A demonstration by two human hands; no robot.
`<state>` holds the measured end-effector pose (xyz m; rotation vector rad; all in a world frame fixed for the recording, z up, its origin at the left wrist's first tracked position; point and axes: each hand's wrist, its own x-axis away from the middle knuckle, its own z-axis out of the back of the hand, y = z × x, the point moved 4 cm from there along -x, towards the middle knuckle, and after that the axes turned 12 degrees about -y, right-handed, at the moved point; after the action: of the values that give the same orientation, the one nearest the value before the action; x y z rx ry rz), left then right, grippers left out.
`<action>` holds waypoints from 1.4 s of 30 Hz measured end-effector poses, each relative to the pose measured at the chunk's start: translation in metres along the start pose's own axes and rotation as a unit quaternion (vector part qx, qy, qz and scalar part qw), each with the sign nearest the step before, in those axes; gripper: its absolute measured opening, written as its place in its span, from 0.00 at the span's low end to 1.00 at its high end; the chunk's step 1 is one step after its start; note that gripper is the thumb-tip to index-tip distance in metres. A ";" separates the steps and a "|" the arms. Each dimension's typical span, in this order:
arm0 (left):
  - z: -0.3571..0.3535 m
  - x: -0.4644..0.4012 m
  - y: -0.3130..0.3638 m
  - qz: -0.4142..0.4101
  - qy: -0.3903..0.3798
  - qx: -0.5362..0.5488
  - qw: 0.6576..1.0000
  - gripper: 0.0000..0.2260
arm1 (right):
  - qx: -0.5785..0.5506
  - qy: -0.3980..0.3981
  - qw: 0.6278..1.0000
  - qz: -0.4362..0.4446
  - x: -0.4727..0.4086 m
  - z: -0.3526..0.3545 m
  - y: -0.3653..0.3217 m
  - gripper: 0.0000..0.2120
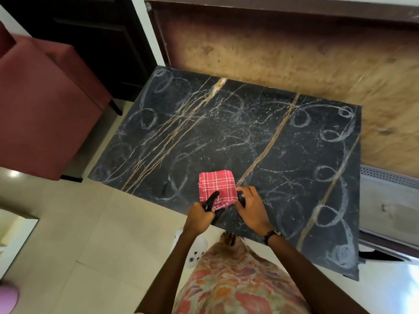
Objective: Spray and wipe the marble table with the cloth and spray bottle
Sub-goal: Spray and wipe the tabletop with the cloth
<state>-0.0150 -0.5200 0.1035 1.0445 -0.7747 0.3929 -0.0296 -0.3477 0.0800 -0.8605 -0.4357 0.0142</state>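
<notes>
The black marble table (283, 155) has gold veins and is covered in white swirl marks. A folded pink checked cloth (216, 185) lies near its front edge. My left hand (199, 217) is closed around the black trigger head of the spray bottle (196, 249). The bottle's white body hangs below my hand, off the table's front edge, and the trigger lever points up over the cloth's near corner. My right hand (251, 207) grips the cloth's right edge with curled fingers. A small dark part shows under those fingers.
A red upholstered chair (45, 105) stands left of the table. A brown board (294, 53) leans behind the table, and a white panel (390, 200) lies to the right. The floor is pale tile. A foot shows under the table's front edge.
</notes>
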 end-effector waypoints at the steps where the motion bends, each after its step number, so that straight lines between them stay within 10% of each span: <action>1: -0.002 0.000 0.004 -0.006 0.007 -0.002 1.000 0.06 | -0.001 -0.003 1.000 -0.003 0.000 0.000 0.001 0.15; 42: 0.013 -0.001 -0.021 0.024 -0.009 0.077 0.997 0.07 | 0.031 -0.061 0.998 0.010 0.000 0.013 0.010 0.13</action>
<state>-0.0078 -0.5415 0.0929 1.1764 -0.7967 0.4910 -0.0331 -0.3317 0.0795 -0.8066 -0.5389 0.0993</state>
